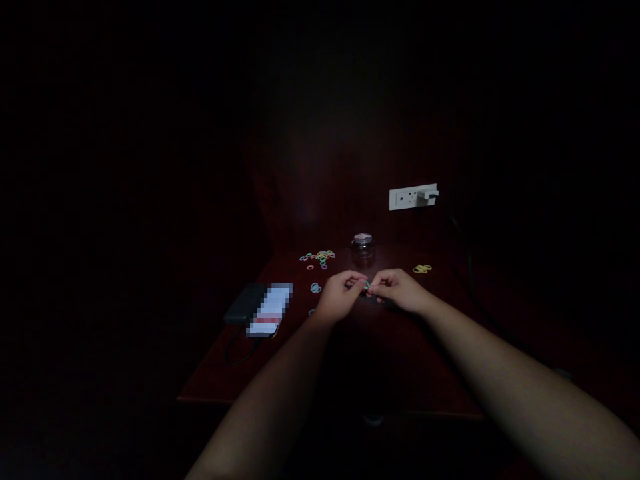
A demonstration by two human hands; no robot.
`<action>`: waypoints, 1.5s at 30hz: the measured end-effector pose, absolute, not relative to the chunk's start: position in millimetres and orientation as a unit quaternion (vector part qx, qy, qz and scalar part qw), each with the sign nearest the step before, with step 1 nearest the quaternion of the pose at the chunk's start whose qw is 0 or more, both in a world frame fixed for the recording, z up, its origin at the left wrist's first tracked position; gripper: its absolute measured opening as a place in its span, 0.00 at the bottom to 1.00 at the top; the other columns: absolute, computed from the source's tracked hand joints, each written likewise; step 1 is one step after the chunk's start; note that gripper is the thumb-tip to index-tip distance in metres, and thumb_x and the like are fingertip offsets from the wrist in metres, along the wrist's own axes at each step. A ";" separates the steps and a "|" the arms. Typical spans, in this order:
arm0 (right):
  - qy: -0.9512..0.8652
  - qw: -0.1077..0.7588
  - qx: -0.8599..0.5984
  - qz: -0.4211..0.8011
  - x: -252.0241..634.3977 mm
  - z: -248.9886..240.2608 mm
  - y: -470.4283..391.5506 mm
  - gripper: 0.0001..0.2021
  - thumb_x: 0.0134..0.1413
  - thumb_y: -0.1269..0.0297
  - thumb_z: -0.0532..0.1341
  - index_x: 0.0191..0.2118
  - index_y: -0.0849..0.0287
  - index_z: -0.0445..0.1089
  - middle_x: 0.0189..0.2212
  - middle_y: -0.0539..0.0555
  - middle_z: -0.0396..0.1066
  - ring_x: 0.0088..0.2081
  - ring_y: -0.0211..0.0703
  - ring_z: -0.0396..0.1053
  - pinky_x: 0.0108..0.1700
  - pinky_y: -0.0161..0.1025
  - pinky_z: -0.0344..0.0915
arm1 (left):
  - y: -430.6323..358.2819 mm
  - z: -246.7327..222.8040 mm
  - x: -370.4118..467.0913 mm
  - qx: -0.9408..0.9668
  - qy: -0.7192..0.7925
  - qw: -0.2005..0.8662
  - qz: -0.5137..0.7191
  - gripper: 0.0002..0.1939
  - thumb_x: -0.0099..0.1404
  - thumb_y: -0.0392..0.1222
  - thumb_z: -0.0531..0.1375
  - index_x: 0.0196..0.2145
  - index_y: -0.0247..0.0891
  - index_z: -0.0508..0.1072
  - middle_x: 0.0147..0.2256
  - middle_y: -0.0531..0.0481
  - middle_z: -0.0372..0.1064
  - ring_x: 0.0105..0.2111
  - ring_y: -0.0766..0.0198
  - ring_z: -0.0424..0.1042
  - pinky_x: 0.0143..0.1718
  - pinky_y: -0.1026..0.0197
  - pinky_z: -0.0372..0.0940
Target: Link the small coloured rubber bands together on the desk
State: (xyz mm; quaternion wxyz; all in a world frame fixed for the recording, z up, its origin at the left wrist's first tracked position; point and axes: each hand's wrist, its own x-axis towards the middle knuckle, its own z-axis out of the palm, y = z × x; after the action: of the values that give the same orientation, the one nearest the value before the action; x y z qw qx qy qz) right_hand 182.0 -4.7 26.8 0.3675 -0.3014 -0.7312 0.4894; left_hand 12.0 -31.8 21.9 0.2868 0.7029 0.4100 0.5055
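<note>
Over the middle of the dark red table (350, 360), my left hand (344, 293) and my right hand (397, 289) meet at the fingertips. Both pinch a small green band (367, 285) between thumb and fingers. A mixed pile of coloured bands (324, 256) lies beyond my left hand. Closer to that hand are some light blue bands (315, 288), and another band is partly hidden behind the wrist. Yellow bands (422, 269) lie beyond my right hand. A clear jar with a lid (363, 245) stands behind both hands.
A bright-screened phone (270, 310), blurred out, lies at the left beside a black box-like object (245, 304) with a cable. On the back wall is a white socket plate (406, 198) with a plug in it. A dark cable runs down the right side.
</note>
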 end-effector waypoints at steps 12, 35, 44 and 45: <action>-0.729 0.372 -0.312 0.483 180.1 25.5 -4.3 0.13 0.48 0.55 0.60 0.28 0.62 0.63 0.21 0.48 0.65 0.20 0.31 0.62 0.24 0.31 0.57 | -34.1 24.8 12.1 0.705 0.435 0.266 0.493 0.10 0.60 0.42 0.56 0.31 0.32 0.72 0.28 0.47 0.72 0.28 0.67 0.69 0.31 0.66 0.63; -0.744 0.347 -0.310 0.479 179.8 29.5 -9.9 0.15 0.46 0.53 0.61 0.26 0.62 0.63 0.19 0.48 0.65 0.20 0.32 0.62 0.23 0.31 0.55 | -32.7 22.9 12.2 0.709 0.415 0.289 0.492 0.10 0.61 0.43 0.55 0.33 0.32 0.69 0.28 0.49 0.68 0.29 0.68 0.66 0.32 0.66 0.61; -0.734 0.349 -0.323 0.484 180.2 32.4 -11.2 0.16 0.43 0.52 0.63 0.26 0.61 0.63 0.19 0.48 0.65 0.20 0.32 0.62 0.23 0.31 0.56 | -29.6 21.9 8.3 0.700 0.407 0.270 0.520 0.11 0.63 0.42 0.52 0.35 0.33 0.70 0.29 0.50 0.68 0.30 0.68 0.66 0.33 0.66 0.61; -0.733 0.350 -0.327 0.484 180.2 32.9 -11.5 0.16 0.43 0.52 0.63 0.26 0.61 0.63 0.19 0.48 0.65 0.20 0.32 0.62 0.23 0.31 0.56 | -29.8 22.1 8.7 0.698 0.410 0.273 0.520 0.10 0.63 0.41 0.53 0.35 0.33 0.70 0.29 0.50 0.68 0.29 0.68 0.66 0.32 0.66 0.61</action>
State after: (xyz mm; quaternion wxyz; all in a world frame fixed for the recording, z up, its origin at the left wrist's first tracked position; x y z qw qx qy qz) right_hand 180.2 -11.5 32.9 0.3496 -0.3265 -0.7327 0.4841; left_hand 8.7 -29.8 22.1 0.2733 0.6975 0.4100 0.5202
